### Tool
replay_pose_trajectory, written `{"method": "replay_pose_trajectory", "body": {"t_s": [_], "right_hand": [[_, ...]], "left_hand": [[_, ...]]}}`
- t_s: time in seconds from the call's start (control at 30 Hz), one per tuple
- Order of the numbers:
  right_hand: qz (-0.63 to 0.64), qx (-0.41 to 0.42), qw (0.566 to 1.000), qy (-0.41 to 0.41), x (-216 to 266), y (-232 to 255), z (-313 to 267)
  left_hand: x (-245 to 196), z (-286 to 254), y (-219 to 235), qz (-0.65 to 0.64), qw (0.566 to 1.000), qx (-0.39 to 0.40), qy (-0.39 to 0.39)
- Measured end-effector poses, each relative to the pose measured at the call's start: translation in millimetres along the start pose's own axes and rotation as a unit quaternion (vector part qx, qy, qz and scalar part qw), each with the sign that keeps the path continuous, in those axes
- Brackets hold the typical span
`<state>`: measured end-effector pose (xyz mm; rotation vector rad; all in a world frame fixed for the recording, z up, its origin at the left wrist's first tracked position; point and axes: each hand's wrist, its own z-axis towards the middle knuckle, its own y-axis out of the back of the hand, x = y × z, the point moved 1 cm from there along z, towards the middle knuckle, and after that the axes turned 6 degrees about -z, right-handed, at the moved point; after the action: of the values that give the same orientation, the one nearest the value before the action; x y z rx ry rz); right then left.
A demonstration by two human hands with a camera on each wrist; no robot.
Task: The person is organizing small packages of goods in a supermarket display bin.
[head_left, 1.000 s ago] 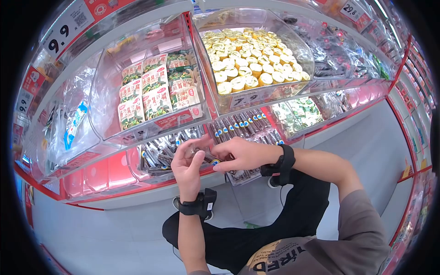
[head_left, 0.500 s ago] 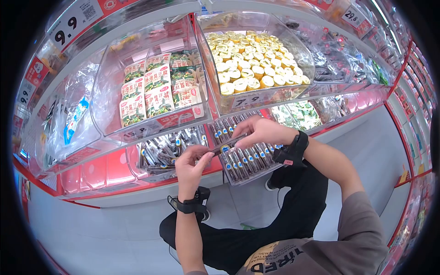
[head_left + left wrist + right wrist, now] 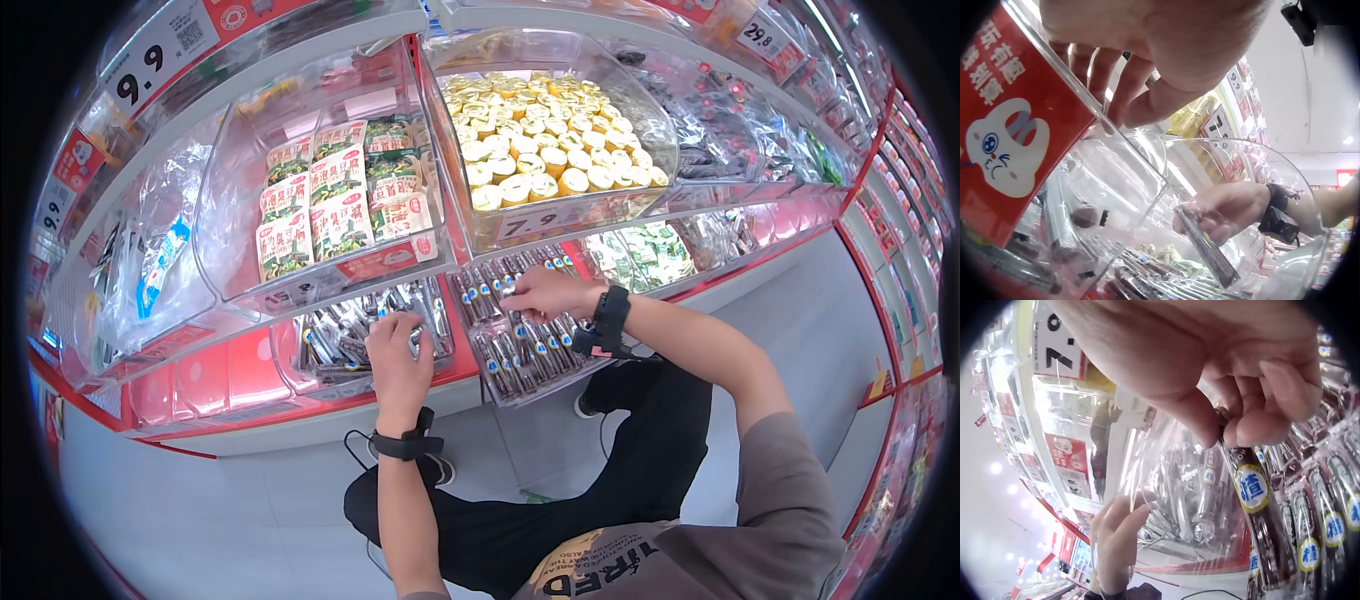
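In the right wrist view my right hand pinches the top end of a dark brown wrapped snack stick with a yellow-ringed blue label. The stick hangs down over rows of matching sticks in the lower right bin. From the head view, that right hand is above the bin's middle. My left hand is raised at the lower left bin, fingers loosely bent and nothing between them. Loose, jumbled sticks fill this bin. Its clear wall stands close to the left fingers in the left wrist view.
Above the hands, a shelf overhangs with a clear bin of white-and-green packets and another of yellow cups. Green-and-white packets lie in a lower bin to the right. The person's knees are close below the bins.
Both hands were together on one stick; the left has let go and drawn back left over the loose sticks. The right hand has carried a stick over the rows in the right bin.
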<state>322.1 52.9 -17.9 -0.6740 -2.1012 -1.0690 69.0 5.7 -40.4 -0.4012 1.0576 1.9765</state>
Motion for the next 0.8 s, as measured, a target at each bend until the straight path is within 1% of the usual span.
{"method": "replay_pose_trajectory", "body": {"t_s": [0.03,0.13,0.17,0.23,0.3,0.33,0.4,0.5,0.6,0.7,0.8], "right_hand": [[0.002,0.030,0.999,-0.017,-1,-5,7],[-0.055,0.086,0.992,-0.079,-4,-25,20],[-0.051,0.109,0.988,-0.098,-5,-28,23],[-0.026,0.131,0.985,-0.105,-10,-31,30],[-0.005,0.156,0.981,-0.113,-16,-32,36],[0.000,0.154,0.981,-0.116,-15,-33,37],[0.012,0.148,0.981,-0.124,-15,-34,35],[0.019,0.163,0.979,-0.121,-17,-34,36],[-0.020,0.188,0.976,-0.105,-14,-33,34],[-0.139,0.243,0.954,-0.106,-4,-35,26],[-0.157,0.271,0.944,-0.099,-6,-35,23]], "left_hand": [[1,-1,1,0.017,1.000,0.014,0.002],[5,0,6,0.064,0.998,0.008,0.002],[6,0,9,0.074,0.997,-0.010,0.004],[9,3,18,0.093,0.995,-0.045,0.008],[8,3,34,0.134,0.989,-0.042,0.036],[9,4,41,0.154,0.986,-0.042,0.051],[22,1,47,0.166,0.984,-0.023,0.058],[34,-5,48,0.189,0.980,0.006,0.061],[32,-5,46,0.210,0.975,0.019,0.071],[33,-4,48,0.224,0.968,0.069,0.086],[33,-5,49,0.210,0.973,0.070,0.068]]}}
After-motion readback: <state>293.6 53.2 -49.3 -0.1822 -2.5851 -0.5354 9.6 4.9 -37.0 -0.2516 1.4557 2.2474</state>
